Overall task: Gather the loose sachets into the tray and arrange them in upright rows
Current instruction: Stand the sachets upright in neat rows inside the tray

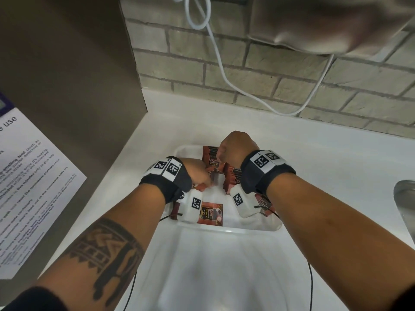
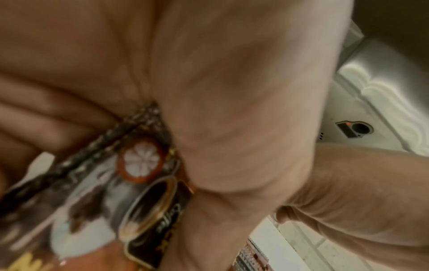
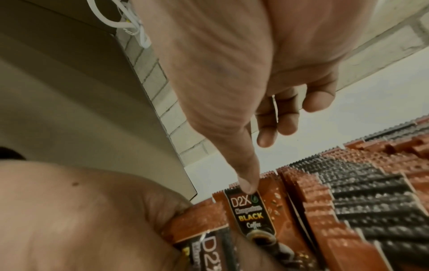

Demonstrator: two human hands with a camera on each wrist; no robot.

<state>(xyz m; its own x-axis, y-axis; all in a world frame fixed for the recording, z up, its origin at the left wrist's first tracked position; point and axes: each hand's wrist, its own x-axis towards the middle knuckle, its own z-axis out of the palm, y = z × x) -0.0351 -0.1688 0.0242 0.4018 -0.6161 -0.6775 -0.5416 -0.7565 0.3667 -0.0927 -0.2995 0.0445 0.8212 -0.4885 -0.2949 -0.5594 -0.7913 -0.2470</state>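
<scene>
A clear plastic tray (image 1: 224, 230) sits on the white counter and holds brown D2X coffee sachets. Upright rows (image 1: 232, 177) (image 3: 348, 192) stand at its back and right. My left hand (image 1: 198, 173) (image 2: 209, 110) grips a few sachets (image 2: 144, 165) (image 3: 206, 243) in the tray's left half. My right hand (image 1: 233, 147) hovers over the back row with its fingers curled. Its thumb tip (image 3: 249, 187) presses the top of the front upright sachet (image 3: 252, 214); the forefinger is hidden behind. One sachet (image 1: 210, 213) lies flat near the front wall, another (image 1: 265, 204) lies at the front right.
A tall beige panel (image 1: 67, 86) with a printed notice (image 1: 29, 176) stands close on the left. A brick wall (image 1: 292, 90) with a hanging white cable (image 1: 222, 70) runs behind. A metal sink edge (image 1: 404, 198) shows at right. Another clear plastic piece (image 1: 213, 265) lies in front of the tray.
</scene>
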